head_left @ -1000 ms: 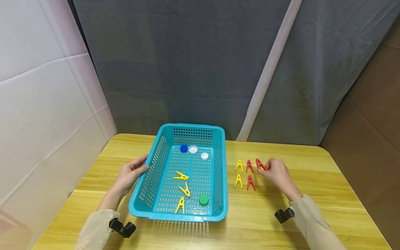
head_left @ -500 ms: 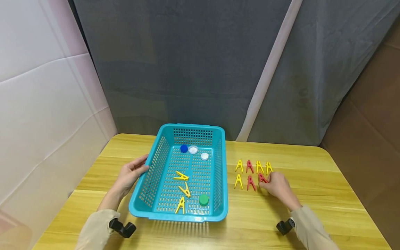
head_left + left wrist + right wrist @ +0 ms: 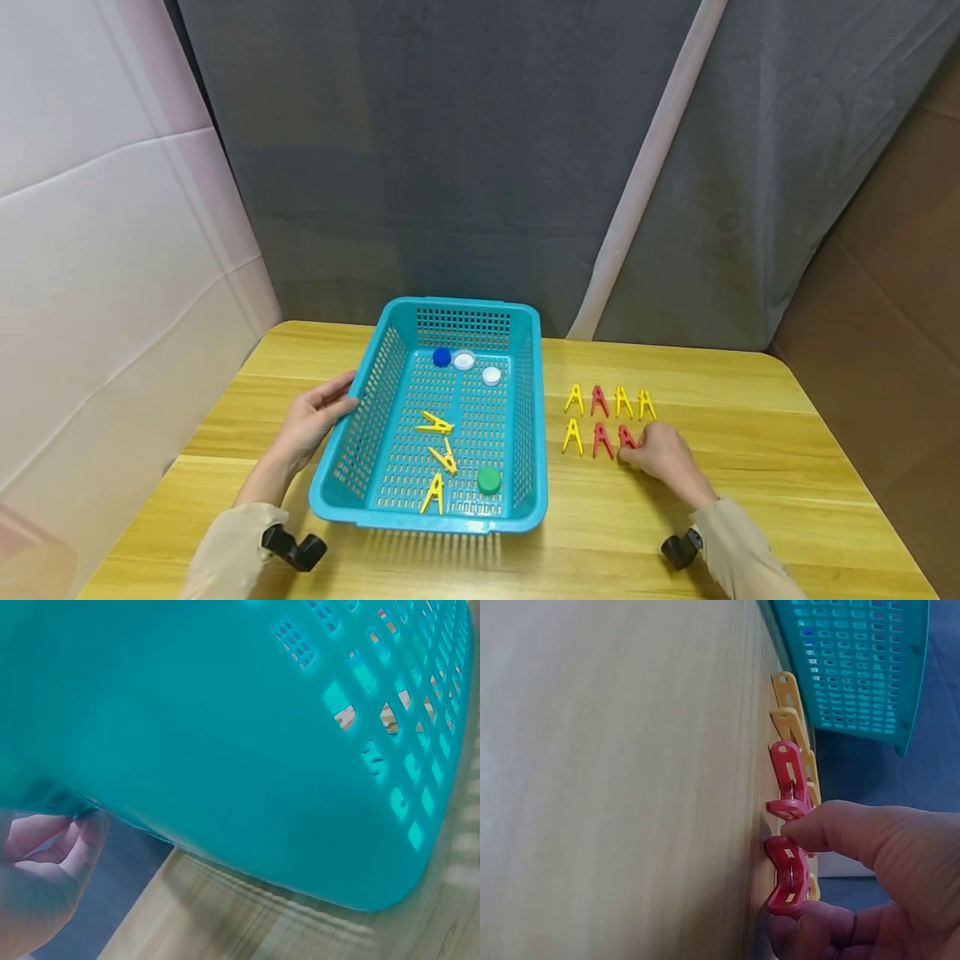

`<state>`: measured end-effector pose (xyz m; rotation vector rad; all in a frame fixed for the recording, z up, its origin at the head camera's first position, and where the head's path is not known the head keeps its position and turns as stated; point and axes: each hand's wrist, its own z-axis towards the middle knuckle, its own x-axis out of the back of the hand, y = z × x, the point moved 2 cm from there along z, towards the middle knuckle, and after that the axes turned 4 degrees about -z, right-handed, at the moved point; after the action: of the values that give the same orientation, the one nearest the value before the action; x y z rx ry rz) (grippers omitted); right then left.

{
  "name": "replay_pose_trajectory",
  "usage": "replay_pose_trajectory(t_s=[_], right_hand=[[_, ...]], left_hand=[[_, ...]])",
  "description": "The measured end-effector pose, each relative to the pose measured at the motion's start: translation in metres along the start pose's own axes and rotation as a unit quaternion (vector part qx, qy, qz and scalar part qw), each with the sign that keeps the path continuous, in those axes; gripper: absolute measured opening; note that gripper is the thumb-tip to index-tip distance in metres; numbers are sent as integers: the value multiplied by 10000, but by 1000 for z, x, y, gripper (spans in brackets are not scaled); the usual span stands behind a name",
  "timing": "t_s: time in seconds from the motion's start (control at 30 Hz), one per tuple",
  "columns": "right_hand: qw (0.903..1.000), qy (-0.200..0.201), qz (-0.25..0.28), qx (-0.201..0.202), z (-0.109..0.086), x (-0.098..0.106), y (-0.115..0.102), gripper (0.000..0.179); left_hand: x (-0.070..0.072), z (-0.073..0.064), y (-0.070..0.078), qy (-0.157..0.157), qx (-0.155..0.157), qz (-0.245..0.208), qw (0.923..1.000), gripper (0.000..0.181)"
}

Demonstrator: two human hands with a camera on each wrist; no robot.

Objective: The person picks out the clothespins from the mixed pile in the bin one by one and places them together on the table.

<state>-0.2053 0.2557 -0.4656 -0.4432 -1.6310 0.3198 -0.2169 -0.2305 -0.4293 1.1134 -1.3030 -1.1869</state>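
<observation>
My left hand [image 3: 300, 427] grips the left rim of a turquoise slotted plastic basket [image 3: 442, 523]; its thumb and fingers meet at the rim in the left wrist view. To the right, my right hand [image 3: 663, 460] pinches a red clothespin [image 3: 789, 874] between thumb and fingers, low at the tabletop. That clothespin is partly hidden by the hand in the head view. Left of it lie another red clothespin [image 3: 602, 440] and a yellow clothespin [image 3: 572, 437]. The far row has a red clothespin [image 3: 599, 401] among three yellow ones, such as the rightmost clothespin [image 3: 647, 405].
Inside the basket are three yellow clothespins, including one near the front [image 3: 433, 492], a green cap [image 3: 489, 480], a blue cap [image 3: 442, 357] and two white caps, one further right [image 3: 491, 376]. A dark grey curtain [image 3: 450, 167] hangs behind the wooden table [image 3: 787, 467].
My right hand has carried the red clothespin from the far row to the right end of the near row, uncovering two yellow clothespins. The left hand and basket have stayed put.
</observation>
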Motion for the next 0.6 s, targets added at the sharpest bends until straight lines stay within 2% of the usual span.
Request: replay_pose_trajectory(t_s=[0.2, 0.33, 0.6], right_hand=[[10000, -22, -41, 16, 1, -2, 1, 44], [9998, 31, -128, 163, 2, 2, 0, 45], [9943, 722, 162, 762, 6, 26, -19, 28]], left_hand=[[-1, 0, 0, -13, 14, -7, 10000, 55], [0, -1, 0, -14, 23, -20, 10000, 55], [0, 0, 0, -2, 29, -15, 10000, 55]])
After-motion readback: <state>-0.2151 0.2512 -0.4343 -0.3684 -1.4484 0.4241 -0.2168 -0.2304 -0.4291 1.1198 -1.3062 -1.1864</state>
